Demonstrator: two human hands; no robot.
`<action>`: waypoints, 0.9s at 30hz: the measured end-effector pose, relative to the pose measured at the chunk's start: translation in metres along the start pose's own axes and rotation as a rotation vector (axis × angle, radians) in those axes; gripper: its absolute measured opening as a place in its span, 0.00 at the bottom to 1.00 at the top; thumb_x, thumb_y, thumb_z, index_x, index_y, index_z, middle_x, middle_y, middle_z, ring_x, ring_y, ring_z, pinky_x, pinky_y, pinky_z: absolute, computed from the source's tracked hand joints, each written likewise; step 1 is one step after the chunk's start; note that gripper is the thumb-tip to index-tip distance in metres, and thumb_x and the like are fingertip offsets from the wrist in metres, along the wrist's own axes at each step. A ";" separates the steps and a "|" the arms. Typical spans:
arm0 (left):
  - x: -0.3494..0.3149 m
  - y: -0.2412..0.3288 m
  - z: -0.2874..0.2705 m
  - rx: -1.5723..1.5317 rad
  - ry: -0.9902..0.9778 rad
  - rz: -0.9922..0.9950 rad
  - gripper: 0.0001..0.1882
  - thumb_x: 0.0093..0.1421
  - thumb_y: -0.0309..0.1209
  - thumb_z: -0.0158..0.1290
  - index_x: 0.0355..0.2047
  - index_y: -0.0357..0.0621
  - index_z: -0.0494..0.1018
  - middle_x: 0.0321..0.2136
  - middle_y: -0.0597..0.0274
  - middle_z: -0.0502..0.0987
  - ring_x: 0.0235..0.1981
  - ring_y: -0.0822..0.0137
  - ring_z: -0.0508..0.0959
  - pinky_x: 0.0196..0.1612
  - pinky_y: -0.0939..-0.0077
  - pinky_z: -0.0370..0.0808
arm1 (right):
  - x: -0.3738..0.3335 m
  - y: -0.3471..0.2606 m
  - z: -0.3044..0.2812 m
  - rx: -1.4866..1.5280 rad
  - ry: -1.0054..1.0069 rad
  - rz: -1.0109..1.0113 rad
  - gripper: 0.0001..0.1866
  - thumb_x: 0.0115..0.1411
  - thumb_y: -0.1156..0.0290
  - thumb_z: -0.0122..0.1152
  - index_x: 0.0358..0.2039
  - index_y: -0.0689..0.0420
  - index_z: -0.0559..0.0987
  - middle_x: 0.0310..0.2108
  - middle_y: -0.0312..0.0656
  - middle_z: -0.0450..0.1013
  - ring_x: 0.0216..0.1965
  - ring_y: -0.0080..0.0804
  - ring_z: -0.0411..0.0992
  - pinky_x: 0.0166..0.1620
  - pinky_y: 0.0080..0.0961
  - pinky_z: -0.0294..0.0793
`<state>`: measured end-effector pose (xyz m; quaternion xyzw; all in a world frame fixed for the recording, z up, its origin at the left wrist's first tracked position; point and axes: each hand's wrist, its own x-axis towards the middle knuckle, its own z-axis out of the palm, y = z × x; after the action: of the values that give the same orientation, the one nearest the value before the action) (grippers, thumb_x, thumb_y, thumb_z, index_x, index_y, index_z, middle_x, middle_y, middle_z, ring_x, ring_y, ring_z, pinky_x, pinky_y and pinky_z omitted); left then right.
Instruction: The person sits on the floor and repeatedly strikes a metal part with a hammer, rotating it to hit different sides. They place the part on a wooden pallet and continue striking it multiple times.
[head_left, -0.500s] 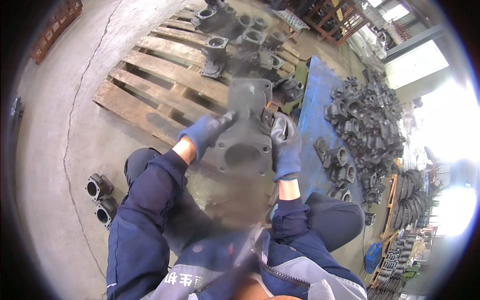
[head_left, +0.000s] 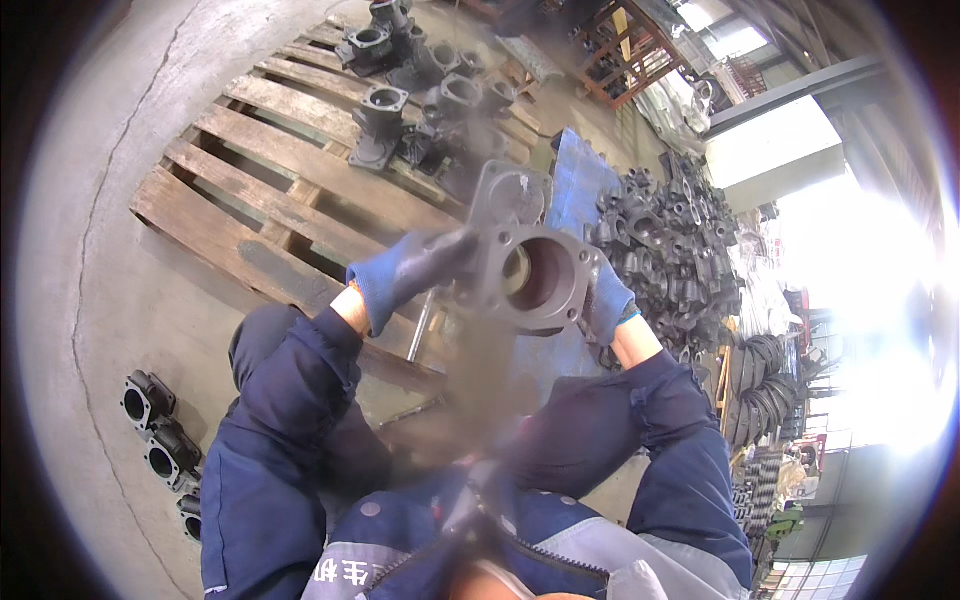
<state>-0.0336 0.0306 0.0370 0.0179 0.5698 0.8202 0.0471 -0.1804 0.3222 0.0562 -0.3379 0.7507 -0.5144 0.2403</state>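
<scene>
Between my two hands I hold a dark grey flanged pipe casting (head_left: 550, 272) above my lap. Its round bore and a squarish flange with bolt holes at the corners face me. A second flange sits at its far end. My left hand (head_left: 408, 272), in a blue and dark glove, is closed on the left side; its fingertips are partly hidden and blurred. On the right side my right hand (head_left: 608, 300), gloved alike, grips the flange edge, with most of its fingers behind the casting.
A wooden pallet (head_left: 290, 120) lies ahead to the left, several similar castings (head_left: 382, 115) standing on its far part. To the right, a heap of dark castings (head_left: 670, 240) lies by a blue sheet (head_left: 580, 180). More castings (head_left: 160, 450) stand on the floor at left.
The casting has been tilted and turned, so its bore now opens toward me. My right hand has moved right with it. The whole view has shifted to the right.
</scene>
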 end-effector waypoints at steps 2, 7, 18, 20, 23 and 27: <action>0.003 -0.006 0.002 0.098 0.020 -0.023 0.29 0.67 0.57 0.45 0.46 0.44 0.79 0.25 0.73 0.71 0.23 0.80 0.63 0.26 0.83 0.60 | -0.006 -0.015 0.018 0.224 0.261 0.281 0.23 0.65 0.70 0.48 0.60 0.59 0.69 0.58 0.46 0.70 0.59 0.38 0.68 0.59 0.32 0.69; 0.009 -0.027 0.001 -0.064 -0.001 -0.184 0.29 0.68 0.52 0.45 0.49 0.38 0.77 0.34 0.67 0.79 0.33 0.76 0.74 0.37 0.79 0.72 | -0.009 -0.049 0.040 0.321 0.351 0.293 0.19 0.71 0.65 0.48 0.58 0.60 0.72 0.50 0.44 0.74 0.44 0.29 0.74 0.44 0.21 0.76; 0.009 -0.067 0.015 -0.057 -0.055 -0.106 0.21 0.70 0.41 0.46 0.56 0.38 0.71 0.36 0.65 0.76 0.36 0.78 0.73 0.38 0.78 0.74 | -0.039 -0.036 0.029 -0.320 0.425 0.448 0.13 0.70 0.72 0.49 0.51 0.62 0.75 0.42 0.37 0.76 0.37 0.26 0.74 0.39 0.22 0.77; 0.006 -0.065 0.021 -0.034 0.013 -0.066 0.26 0.70 0.49 0.44 0.55 0.40 0.72 0.29 0.64 0.75 0.29 0.77 0.72 0.32 0.77 0.72 | -0.041 -0.040 0.032 -0.424 0.346 0.226 0.12 0.70 0.71 0.51 0.50 0.61 0.75 0.43 0.38 0.76 0.38 0.25 0.75 0.40 0.23 0.78; 0.001 -0.055 0.022 0.054 0.077 0.005 0.26 0.69 0.47 0.48 0.46 0.32 0.74 0.27 0.59 0.77 0.29 0.76 0.74 0.32 0.76 0.73 | -0.042 -0.047 0.036 0.003 0.374 0.230 0.12 0.69 0.70 0.53 0.49 0.60 0.75 0.44 0.39 0.76 0.39 0.25 0.75 0.42 0.25 0.79; -0.003 -0.037 0.017 0.322 0.114 0.116 0.20 0.68 0.42 0.48 0.40 0.32 0.73 0.26 0.50 0.75 0.28 0.60 0.77 0.34 0.68 0.73 | -0.047 -0.036 0.040 0.539 0.538 0.519 0.11 0.68 0.72 0.52 0.50 0.58 0.75 0.43 0.38 0.76 0.40 0.26 0.75 0.43 0.24 0.78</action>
<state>-0.0269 0.0589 0.0083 0.0117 0.6937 0.7193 -0.0360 -0.1121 0.3241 0.0763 0.0813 0.6854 -0.6836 0.2372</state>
